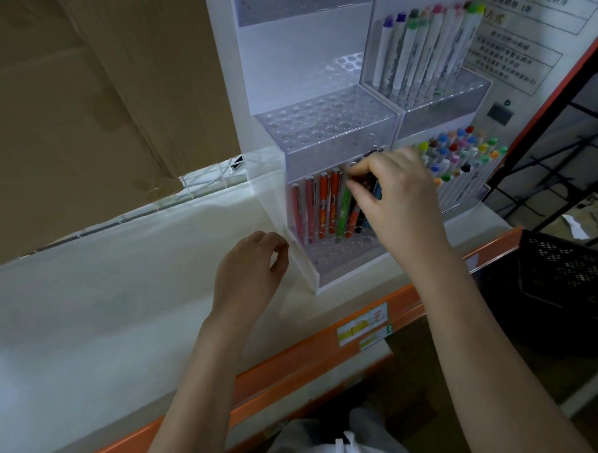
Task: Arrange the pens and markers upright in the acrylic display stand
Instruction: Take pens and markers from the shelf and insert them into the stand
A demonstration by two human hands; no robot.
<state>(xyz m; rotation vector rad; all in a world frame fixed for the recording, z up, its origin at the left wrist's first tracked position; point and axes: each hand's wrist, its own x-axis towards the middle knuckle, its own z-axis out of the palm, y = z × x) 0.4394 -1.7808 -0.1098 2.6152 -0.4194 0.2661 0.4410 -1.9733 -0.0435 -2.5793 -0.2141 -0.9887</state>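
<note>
Right hand (397, 191) pinching dark pen (366, 184), seating it upright in acrylic display stand (324, 129) lower tier, right of orange pens (329, 204). Left hand (249, 266) loosely curled, holds nothing, near stand's left wall; steadying, I judge.

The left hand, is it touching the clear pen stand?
Cannot tell. In the head view the left hand has its fingertips right at the acrylic stand side wall, but clear plastic hides any gap.

Stand: clear tiered acrylic display stand (324, 129) with round holes, upright on the shelf.
Pens: red, orange and green pens (327, 204) stand upright in its lowest tier.
Markers: white colour-capped markers (459, 157) stand at right.
</note>
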